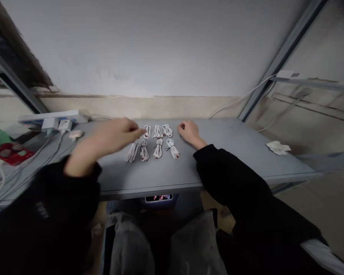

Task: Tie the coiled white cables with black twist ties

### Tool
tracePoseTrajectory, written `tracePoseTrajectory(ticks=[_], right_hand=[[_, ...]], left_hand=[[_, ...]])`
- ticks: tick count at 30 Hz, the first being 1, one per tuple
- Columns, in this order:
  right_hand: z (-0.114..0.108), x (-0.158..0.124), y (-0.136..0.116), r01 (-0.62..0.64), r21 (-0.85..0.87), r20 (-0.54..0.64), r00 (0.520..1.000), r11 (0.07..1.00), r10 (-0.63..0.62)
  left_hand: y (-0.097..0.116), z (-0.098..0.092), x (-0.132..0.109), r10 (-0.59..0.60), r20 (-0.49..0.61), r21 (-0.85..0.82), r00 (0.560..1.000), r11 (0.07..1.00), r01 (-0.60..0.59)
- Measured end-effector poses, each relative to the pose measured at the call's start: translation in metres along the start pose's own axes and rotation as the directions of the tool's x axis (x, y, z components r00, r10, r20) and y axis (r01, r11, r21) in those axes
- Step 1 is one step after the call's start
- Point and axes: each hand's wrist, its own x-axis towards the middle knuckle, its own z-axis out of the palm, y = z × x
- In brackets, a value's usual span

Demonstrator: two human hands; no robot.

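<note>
- Head view: seven coiled white cables (pixel 158 149) in two rows mid-worktop (pixel 218 160), bound with black ties (pixel 157 145)
- Light, floppy stuff, I'd pinch at the tie
- Left grip (pixel 111 137) open, empty, fingertips (pixel 141 132) just beside the top-left coil (pixel 146 131)
- Right grip (pixel 189 133) loosely curled, empty, on the worktop
- Power strip (pixel 53 117) off left

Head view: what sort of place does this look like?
Probably a makeshift workroom rather than a factory: bundled white cables lie in rows on a grey table, a power strip sits at its edge, and a bare wall stands behind a metal frame.
</note>
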Motion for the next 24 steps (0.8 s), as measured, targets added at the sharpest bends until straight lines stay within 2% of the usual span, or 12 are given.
tracePoseTrajectory(ticks=[3, 5, 8, 12, 16, 20, 24], right_hand=[[0.005, 0.0, 0.002, 0.048, 0.04, -0.029, 0.999, 0.998, -0.047], [0.007, 0.0, 0.004, 0.074, 0.054, -0.038, 0.997, 0.996, -0.072], [0.008, 0.0, 0.005, 0.088, 0.04, -0.037, 0.996, 0.995, -0.087], [0.006, -0.001, 0.003, 0.096, 0.012, -0.023, 0.995, 0.995, -0.096], [0.003, -0.003, 0.0, 0.1, -0.002, -0.01, 0.995, 0.995, -0.1], [0.001, -0.004, -0.004, 0.093, -0.029, 0.021, 0.995, 0.995, -0.092], [0.002, -0.005, -0.006, 0.096, -0.033, 0.02, 0.995, 0.995, -0.095]], left_hand=[[0.012, 0.024, 0.007, -0.08, 0.265, 0.231, 0.961, 0.973, 0.017], [0.016, 0.039, 0.014, -0.122, 0.33, 0.305, 0.936, 0.952, 0.017], [0.015, 0.049, 0.023, -0.185, 0.337, 0.358, 0.923, 0.932, 0.056], [0.007, 0.043, 0.03, -0.249, 0.37, 0.38, 0.895, 0.92, 0.099], [0.007, 0.04, 0.028, -0.199, 0.36, 0.344, 0.912, 0.937, 0.068], [0.016, 0.042, 0.025, -0.12, 0.47, 0.285, 0.875, 0.958, -0.022], [0.019, 0.044, 0.025, -0.107, 0.494, 0.269, 0.863, 0.963, -0.035]])
